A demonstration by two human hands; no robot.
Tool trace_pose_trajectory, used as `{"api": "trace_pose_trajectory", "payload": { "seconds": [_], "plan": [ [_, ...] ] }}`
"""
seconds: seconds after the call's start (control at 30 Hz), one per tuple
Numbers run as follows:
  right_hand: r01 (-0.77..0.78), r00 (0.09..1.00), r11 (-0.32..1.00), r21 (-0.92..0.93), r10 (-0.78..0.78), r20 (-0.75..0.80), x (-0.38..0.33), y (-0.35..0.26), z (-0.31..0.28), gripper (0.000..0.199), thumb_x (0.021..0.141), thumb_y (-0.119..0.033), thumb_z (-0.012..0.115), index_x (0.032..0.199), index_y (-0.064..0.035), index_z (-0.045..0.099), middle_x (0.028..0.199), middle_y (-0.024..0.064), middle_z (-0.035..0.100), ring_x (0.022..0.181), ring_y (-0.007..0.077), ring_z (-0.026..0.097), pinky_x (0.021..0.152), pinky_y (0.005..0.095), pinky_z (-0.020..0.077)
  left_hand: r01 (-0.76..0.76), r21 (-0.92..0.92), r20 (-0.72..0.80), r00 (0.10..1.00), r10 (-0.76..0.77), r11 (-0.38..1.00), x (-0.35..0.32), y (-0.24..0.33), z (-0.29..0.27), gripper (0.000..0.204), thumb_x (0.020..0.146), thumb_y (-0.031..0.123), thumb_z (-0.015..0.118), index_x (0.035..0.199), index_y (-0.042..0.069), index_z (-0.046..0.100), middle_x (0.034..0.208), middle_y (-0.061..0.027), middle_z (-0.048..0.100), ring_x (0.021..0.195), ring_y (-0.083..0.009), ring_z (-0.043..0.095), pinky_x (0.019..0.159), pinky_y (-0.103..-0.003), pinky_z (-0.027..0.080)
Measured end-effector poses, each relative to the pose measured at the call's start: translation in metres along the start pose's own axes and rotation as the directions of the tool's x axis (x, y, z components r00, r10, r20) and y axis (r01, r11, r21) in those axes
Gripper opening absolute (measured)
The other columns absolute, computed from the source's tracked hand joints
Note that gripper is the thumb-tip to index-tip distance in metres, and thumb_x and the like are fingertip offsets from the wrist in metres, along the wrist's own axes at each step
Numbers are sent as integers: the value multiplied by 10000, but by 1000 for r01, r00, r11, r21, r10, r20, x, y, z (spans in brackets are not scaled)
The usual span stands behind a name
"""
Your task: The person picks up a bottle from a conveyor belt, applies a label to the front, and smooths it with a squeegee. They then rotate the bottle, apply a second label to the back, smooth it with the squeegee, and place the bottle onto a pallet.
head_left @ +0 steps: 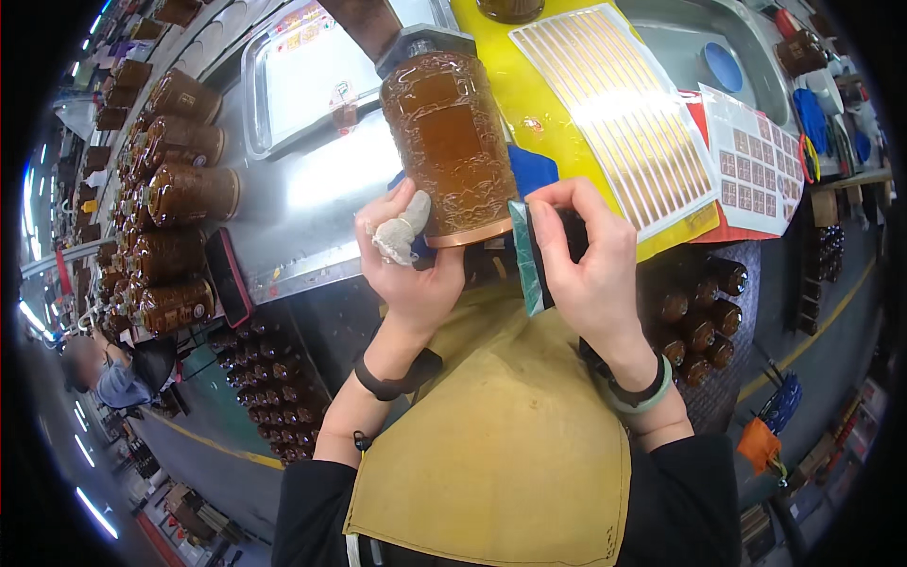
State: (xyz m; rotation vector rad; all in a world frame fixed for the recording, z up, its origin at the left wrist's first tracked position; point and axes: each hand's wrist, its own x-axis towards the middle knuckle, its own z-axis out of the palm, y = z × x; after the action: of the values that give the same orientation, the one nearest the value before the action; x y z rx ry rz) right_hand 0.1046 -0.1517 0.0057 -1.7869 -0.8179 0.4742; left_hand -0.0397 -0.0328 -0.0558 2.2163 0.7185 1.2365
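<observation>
A brown bottle (449, 142) with raised patterns and a copper band round its base lies tilted above the table's near edge, its neck end pointing away from me. My left hand (414, 282) is closed round its base end; one finger wears a whitish cloth cover (401, 231). Close by the base on the right, my right hand (590, 260) pinches a flat green piece (527, 263) with a dark side, its edge at the bottle's copper band. Whether the edge touches the band I cannot tell. Beyond the neck, a dark brown block (364, 24) meets a grey angular collar.
On the yellow mat (529, 113) lies a sheet of copper-coloured strips (614, 113); a sheet of small brown labels (756, 161) lies to its right. Brown bottles (194, 194) and a phone (228, 274) line the left. A metal tray (257, 104) sits behind. Another person (123, 369) sits far left.
</observation>
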Motion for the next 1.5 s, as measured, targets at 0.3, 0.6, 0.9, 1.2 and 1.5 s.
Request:
{"api": "trace_pose_trajectory", "payload": {
  "seconds": [0.3,0.6,0.9,1.2,1.5],
  "plan": [
    [31,997,994,-102,-38,-67,6,15,-18,86,950,-74,690,967,9,678,838,151,717,739,286,705,685,369,523,124,-94,186,977,-105,988,-5,-11,-10,543,828,-33,780,1311,-84,539,1279,-165,529,1190,-293,615,971,-371,553],
    [30,1000,997,-67,-30,-4,4,8,-11,80,956,-59,660,965,20,665,845,150,721,771,289,716,721,369,534,-272,50,105,958,266,961,10,18,-15,343,734,-34,861,1034,75,737,1158,-106,693,1093,-357,664,919,-446,551],
    [87,995,996,-31,-86,44,7,-7,-4,48,936,-47,674,954,-8,652,835,143,704,733,316,706,678,380,533,-269,109,83,962,261,957,11,21,-10,326,716,-46,846,985,118,762,1109,-93,714,1052,-352,678,882,-430,555],
    [97,989,994,-39,-92,114,14,-16,-12,91,954,-71,669,1012,-2,664,833,139,702,727,299,706,682,373,534,-249,119,103,966,237,961,11,22,-13,329,715,-40,854,995,104,759,1114,-92,709,1071,-342,670,890,-422,549],
    [308,812,944,119,-326,485,53,-28,-42,316,882,-6,691,1194,-31,643,1049,138,697,974,329,679,869,393,530,-18,40,95,995,14,999,12,15,-13,607,755,18,860,1311,-28,623,1395,-197,605,1258,-334,611,1055,-401,492]
  ]
}}
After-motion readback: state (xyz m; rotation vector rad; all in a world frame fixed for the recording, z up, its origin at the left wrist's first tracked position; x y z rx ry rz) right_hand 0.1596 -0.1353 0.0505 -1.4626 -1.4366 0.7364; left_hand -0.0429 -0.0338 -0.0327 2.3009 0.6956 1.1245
